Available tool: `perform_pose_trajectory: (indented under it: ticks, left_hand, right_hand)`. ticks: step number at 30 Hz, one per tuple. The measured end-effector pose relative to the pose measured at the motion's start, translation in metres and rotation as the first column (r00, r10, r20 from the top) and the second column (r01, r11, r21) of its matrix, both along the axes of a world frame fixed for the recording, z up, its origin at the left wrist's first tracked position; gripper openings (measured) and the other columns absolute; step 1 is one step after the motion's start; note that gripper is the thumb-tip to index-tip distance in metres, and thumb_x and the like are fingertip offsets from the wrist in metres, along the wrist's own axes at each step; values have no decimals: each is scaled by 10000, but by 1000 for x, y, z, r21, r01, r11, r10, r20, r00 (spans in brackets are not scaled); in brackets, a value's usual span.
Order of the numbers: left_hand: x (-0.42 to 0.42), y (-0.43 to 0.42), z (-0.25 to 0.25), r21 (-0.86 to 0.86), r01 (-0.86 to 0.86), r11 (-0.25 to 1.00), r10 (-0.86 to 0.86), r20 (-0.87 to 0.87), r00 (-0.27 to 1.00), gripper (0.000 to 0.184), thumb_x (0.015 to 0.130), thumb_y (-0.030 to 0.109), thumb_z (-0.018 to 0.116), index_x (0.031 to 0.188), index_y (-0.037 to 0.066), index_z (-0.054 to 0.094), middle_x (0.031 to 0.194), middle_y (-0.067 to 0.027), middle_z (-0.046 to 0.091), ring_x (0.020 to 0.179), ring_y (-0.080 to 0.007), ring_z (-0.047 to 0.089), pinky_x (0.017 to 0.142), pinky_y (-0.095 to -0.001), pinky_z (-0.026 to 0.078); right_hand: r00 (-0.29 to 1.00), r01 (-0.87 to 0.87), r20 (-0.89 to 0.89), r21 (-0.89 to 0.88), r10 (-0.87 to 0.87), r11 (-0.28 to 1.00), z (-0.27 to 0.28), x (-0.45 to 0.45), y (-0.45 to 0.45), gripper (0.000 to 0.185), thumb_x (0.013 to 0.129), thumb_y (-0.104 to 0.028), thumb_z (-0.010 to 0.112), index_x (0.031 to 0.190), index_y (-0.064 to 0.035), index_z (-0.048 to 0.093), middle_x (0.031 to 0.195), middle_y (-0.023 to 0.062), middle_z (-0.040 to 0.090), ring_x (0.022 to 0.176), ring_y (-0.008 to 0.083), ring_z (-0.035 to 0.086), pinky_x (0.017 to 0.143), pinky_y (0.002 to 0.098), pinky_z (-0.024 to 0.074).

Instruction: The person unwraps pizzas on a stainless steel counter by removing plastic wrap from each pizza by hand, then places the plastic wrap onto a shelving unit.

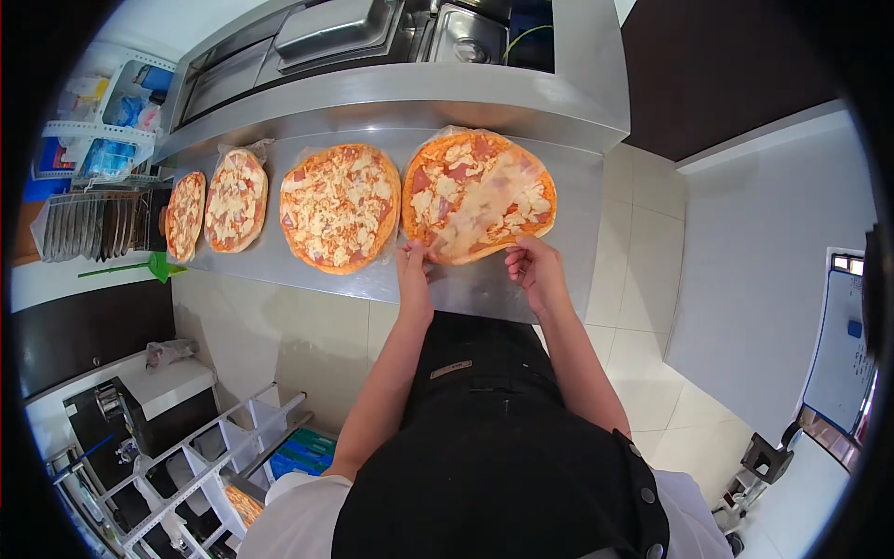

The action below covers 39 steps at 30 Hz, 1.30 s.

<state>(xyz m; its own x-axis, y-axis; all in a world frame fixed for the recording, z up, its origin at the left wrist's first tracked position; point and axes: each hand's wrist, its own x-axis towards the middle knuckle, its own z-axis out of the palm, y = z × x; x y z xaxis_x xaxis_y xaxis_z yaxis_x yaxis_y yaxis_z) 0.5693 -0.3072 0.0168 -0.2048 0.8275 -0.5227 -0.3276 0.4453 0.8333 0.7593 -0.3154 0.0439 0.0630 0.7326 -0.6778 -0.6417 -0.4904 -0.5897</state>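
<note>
Nearest to my hands is a round pizza [442, 182] with cheese and ham pieces, lying on the steel counter. A see-through plastic film [486, 200] lies over part of its toppings in a hazy band. At the near left edge of this pizza, my left hand [414, 270] pinches the film. My right hand [535, 265] has its fingers closed on the film along the near right edge. Left of this pizza lies a second topped pizza [341, 207]. Two more, a third pizza [237, 200] and a fourth pizza [185, 216], lie farther left.
The steel counter [484, 296] runs left to right before me, with a raised ledge and lidded metal pans [466, 42] behind. Round metal trays [88, 226] stand in a rack at the left. A white shelf frame [200, 470] is at lower left.
</note>
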Motion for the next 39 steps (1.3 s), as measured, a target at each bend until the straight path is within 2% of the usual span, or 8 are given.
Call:
perform_pose_trajectory:
  ticks: [9,14,18,24,28,34,38,39]
  left_hand:
    - [-10,9,-5,208,225,952,-170,-253,952,215,921,261,461,1001,61,477,754,-27,559,698,-99,514,650,-211,384]
    - [-11,6,-4,-4,391,920,-375,-299,878,204,901,197,494,974,13,541,734,-22,558,648,-101,502,655,-201,406]
    - [-14,10,2,-169,521,837,-532,-479,699,224,902,183,494,879,-19,589,708,-47,580,608,-113,510,602,-211,413]
    - [-7,4,-11,21,396,918,-316,-565,762,256,902,205,491,835,-14,606,668,-50,579,605,-122,518,598,-214,415]
    - [-5,14,-7,45,337,940,-183,-770,611,248,896,212,495,854,-5,608,677,-53,581,580,-124,517,567,-205,401]
    - [-11,35,-1,98,381,919,-157,-798,582,267,896,251,478,864,24,614,683,-50,595,670,-179,528,668,-284,409]
    - [-15,44,15,-219,473,853,-366,-898,243,265,894,295,459,931,94,627,789,-83,620,834,-232,457,742,-415,344]
    - [-13,46,15,-216,475,853,-362,-900,241,265,894,295,459,931,94,627,789,-83,620,834,-232,457,742,-415,344]
  right_hand:
    - [987,-99,-118,96,110,990,-14,26,-20,212,844,-180,526,808,20,587,699,92,590,564,133,516,530,223,427]
    - [960,-253,-103,71,259,965,0,15,-38,218,859,-183,530,825,24,588,743,109,607,635,151,566,594,237,475]
    - [958,-286,10,13,286,958,-11,-12,-40,231,865,-186,541,860,40,588,752,119,618,661,166,591,643,249,498]
    - [932,-363,0,37,363,931,-31,-5,-42,251,867,-185,547,907,60,583,758,125,627,658,164,596,628,243,493]
    - [952,-286,-74,122,296,951,-32,-6,-41,254,868,-178,545,918,68,583,754,126,634,653,166,603,629,239,490]
    - [911,-372,-117,178,395,911,-9,10,-27,257,875,-178,530,982,53,568,833,146,637,734,167,615,693,248,491]
    - [915,-378,-112,99,388,920,0,22,-24,299,881,-198,521,1077,28,531,931,158,621,834,176,608,770,257,480]
    - [944,-302,-104,119,314,946,-17,31,-26,331,880,-213,523,1113,21,510,969,156,612,877,185,600,795,266,476]
